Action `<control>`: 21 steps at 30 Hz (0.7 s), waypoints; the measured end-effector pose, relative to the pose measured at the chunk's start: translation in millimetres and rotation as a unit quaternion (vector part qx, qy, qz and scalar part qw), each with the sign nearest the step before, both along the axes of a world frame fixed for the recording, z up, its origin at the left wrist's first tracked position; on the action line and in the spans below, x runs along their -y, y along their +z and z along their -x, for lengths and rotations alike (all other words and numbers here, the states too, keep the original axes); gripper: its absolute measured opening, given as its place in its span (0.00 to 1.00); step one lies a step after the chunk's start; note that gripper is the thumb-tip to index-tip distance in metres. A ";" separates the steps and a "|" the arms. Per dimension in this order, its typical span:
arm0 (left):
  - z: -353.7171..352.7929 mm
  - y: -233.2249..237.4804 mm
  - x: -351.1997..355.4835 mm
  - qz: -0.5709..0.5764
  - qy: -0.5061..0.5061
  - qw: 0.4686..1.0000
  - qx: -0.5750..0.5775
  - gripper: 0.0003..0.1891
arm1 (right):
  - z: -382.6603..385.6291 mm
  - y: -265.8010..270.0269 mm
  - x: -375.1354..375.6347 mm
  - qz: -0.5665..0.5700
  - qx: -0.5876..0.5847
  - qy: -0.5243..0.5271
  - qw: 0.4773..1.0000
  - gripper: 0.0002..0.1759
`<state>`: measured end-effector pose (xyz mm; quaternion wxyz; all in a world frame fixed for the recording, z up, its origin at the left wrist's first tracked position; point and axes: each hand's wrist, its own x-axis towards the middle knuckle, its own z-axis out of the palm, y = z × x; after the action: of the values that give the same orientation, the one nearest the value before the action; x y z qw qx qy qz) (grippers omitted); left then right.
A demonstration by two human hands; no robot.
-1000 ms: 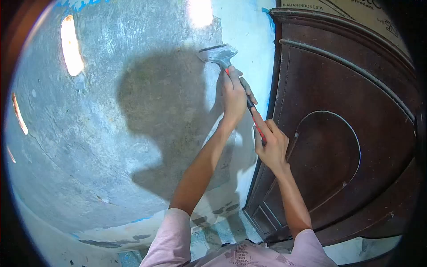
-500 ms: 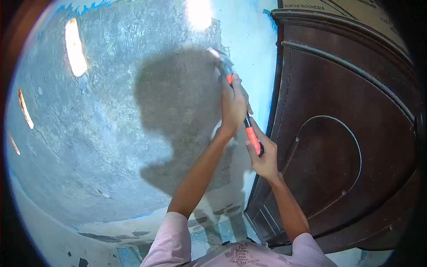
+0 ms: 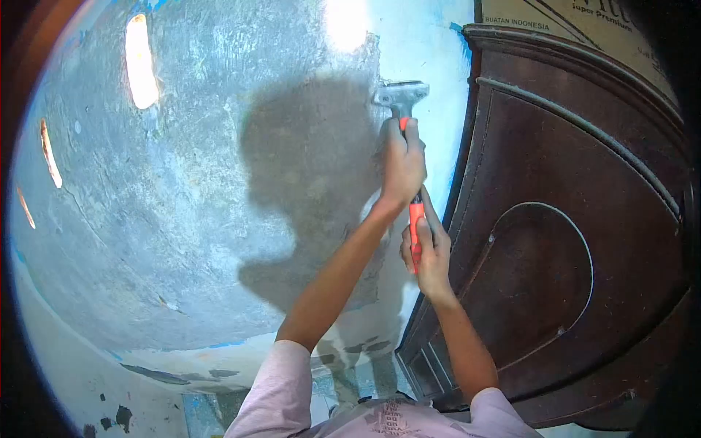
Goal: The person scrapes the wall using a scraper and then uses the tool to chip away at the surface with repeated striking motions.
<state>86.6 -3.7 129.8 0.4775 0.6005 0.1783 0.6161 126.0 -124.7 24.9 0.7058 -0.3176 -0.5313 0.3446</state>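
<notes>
A long scraper [image 3: 416, 212] with a wide metal head and a red and black handle is held against the wall. My left hand [image 3: 404, 169] wraps round the upper handle, just below the head. Lower down, my right hand [image 3: 429, 255] grips the red end of the handle. The scraper's head lies at the border between the bare grey wall patch [image 3: 182, 197] and the light blue painted strip [image 3: 438, 66]. My fingers hide parts of the handle.
On the right stands a dark wooden cabinet [image 3: 540, 168] close to my right arm, with a cardboard box [image 3: 555, 22] above it. Flaking paint [image 3: 153, 374] marks the lower wall. Shadows of my head and arms fall on the wall.
The scraper's head has moved right and turned so its wide edge shows. Both hands have moved with it, the left slightly right and up, the right a little lower on the handle.
</notes>
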 end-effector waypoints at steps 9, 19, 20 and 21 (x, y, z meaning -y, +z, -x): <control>-3.0 -0.6 -9.3 -0.047 0.076 0.995 -0.041 0.17 | 6.5 0.5 4.9 0.015 0.023 -0.032 0.999 0.30; -4.9 3.6 4.1 -0.033 0.099 0.990 -0.097 0.22 | 0.8 1.5 7.9 0.023 0.037 -0.067 0.997 0.30; -9.5 5.8 -2.4 -0.035 0.098 0.990 -0.095 0.22 | 0.7 4.6 7.5 0.025 0.047 -0.074 0.996 0.30; -14.6 9.3 -12.8 -0.055 0.093 0.992 -0.065 0.21 | -0.2 11.0 9.0 0.034 0.049 -0.079 0.995 0.30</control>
<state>101.1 9.1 139.1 0.3715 0.6456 0.2300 0.6263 126.2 -133.7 35.9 0.6924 -0.3992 -0.5265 0.2898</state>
